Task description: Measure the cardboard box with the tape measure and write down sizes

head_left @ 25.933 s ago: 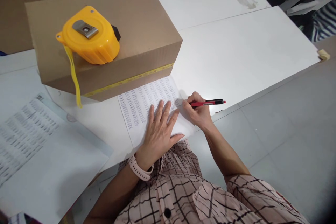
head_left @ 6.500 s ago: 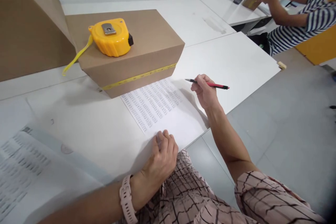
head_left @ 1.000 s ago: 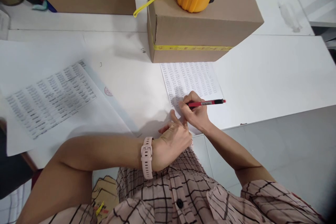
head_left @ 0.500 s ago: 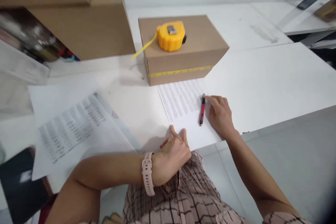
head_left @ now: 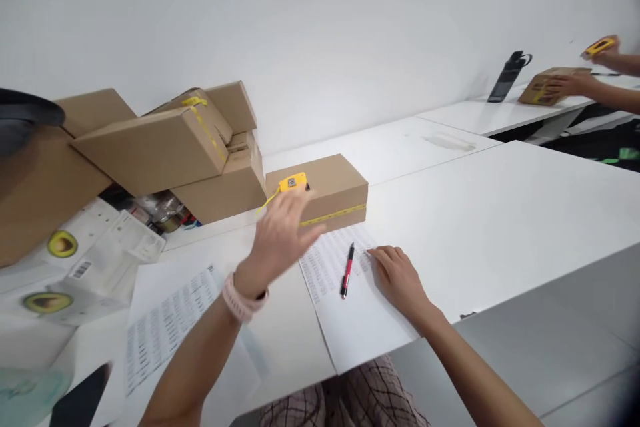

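Tape measure (head_left: 295, 180) sits on top of the cardboard box (head_left: 333, 177), just beyond the fingertips of the left grip (head_left: 280, 237), with its strap (head_left: 267, 202) hanging to the left of those fingers. As far as done and undone go, the yellow blade (head_left: 333, 215) runs along the box's near side, to the right of the left grip, so it is out and not yet off the box. Rows of small writing fill the upper part of the sheet (head_left: 357, 317) between the two grips, and its lower part is bare; whether more lines belong there cannot be told. The pen (head_left: 347, 271) lies on that sheet, left of the right grip (head_left: 400, 278) and touching neither hand, so writing seems to be at a pause. The left grip hangs raised over the bench (head_left: 450, 227), fingers spread and blurred, with nothing visible in it; it overlaps the tape measure in this view, and contact cannot be made out. The right grip rests palm down at the sheet's right edge, fingers loosely bent, apparently holding nothing. More printed papers (head_left: 173, 320) lie left of the left forearm.
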Demonstrator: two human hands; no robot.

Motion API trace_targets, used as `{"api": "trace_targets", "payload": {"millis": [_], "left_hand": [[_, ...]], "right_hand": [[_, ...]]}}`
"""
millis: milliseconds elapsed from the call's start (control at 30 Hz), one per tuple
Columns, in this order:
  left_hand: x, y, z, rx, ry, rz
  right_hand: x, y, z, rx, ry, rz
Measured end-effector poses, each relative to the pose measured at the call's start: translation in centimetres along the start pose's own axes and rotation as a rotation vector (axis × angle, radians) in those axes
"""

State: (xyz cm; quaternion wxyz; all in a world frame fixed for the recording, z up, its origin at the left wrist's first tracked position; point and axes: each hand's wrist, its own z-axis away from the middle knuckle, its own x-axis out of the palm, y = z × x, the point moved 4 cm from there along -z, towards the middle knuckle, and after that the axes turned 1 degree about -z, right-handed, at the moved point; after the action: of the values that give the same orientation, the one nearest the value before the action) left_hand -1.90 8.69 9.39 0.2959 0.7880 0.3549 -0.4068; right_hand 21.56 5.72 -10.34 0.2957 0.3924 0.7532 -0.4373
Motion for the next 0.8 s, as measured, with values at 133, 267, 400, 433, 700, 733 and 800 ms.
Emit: {"api": "trace_targets", "payload": {"millis": [133, 267, 400, 433, 700, 733, 800], "left_hand": [[1.5, -3.9, -4.8, -0.273, -0.04, 0.023], [3.3, -6.3, -6.0, -0.435, -0.052, 0.215], [3.5, -4.3, -4.4, -0.424, -0.039, 0.347], [3.6, -3.2, -3.8, -0.411, -0.06, 0.402], [3.5, 2.6, -1.9, -0.363, -0.252, 0.899], [3.3, 2.4, -1.8, -0.383, -0.255, 0.919], [2.8, 1.7, -1.7, -0.41, -0.263, 0.943]], "right_hand": [[-0.2, -0.2, -0.1, 0.014, -0.001, -0.041], [-0.8, -0.3, 0.2, 0.029, 0.088, -0.133], [-3.3, -1.1, -0.4, 0.075, 0.309, -0.45], [-4.0, -1.5, -1.1, 0.114, 0.301, -0.589], [-8.1, -5.0, -8.7, 0.376, -0.297, -1.612], [-8.3, -5.1, -9.2, 0.397, -0.302, -1.613], [-8.0, -5.5, -9.9, 0.423, -0.325, -1.595]]}}
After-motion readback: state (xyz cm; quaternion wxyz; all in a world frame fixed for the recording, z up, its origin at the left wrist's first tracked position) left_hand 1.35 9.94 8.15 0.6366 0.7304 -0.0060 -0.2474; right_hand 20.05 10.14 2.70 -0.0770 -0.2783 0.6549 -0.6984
